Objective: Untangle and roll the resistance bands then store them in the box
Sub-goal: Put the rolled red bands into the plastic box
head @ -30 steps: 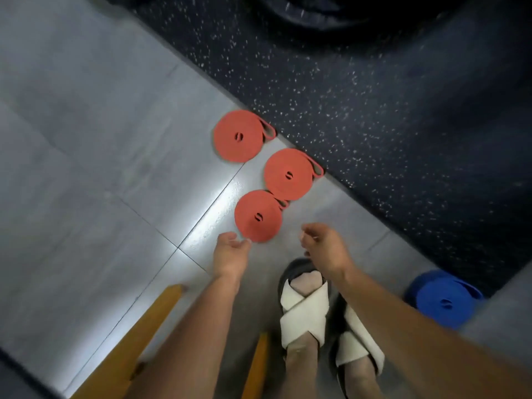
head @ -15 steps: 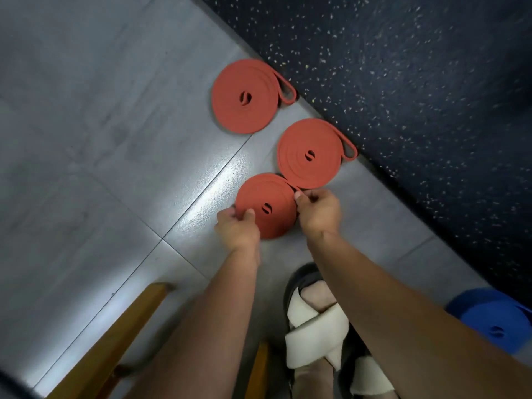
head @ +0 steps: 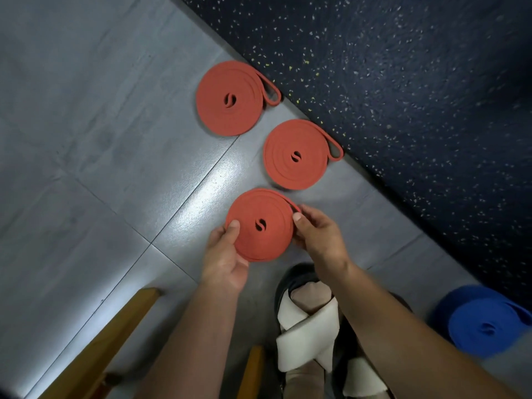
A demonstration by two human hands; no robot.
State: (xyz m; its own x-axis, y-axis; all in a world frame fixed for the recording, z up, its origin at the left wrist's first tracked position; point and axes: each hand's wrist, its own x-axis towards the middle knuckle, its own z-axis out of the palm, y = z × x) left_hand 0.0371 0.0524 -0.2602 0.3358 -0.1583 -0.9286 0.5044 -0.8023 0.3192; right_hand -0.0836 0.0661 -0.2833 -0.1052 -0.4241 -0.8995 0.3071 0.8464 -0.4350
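Standing in white sandals (head: 305, 322) on grey tile (head: 100, 168), blue rolled band (head: 486, 323) off to the right. Holding the nearest red rolled band (head: 259, 226) from both sides: left hand (head: 223, 260) under its left edge with thumb on top, right hand (head: 319, 237) pinching its right edge by the loose tail. Lying flat farther out, second red roll (head: 296, 155) then third red roll (head: 230, 97), tails at the dark speckled mat (head: 403, 96) edge.

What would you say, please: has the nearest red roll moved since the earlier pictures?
Yes. In the left hand and right hand, the nearest red roll came toward the person, off the middle red roll it touched before.
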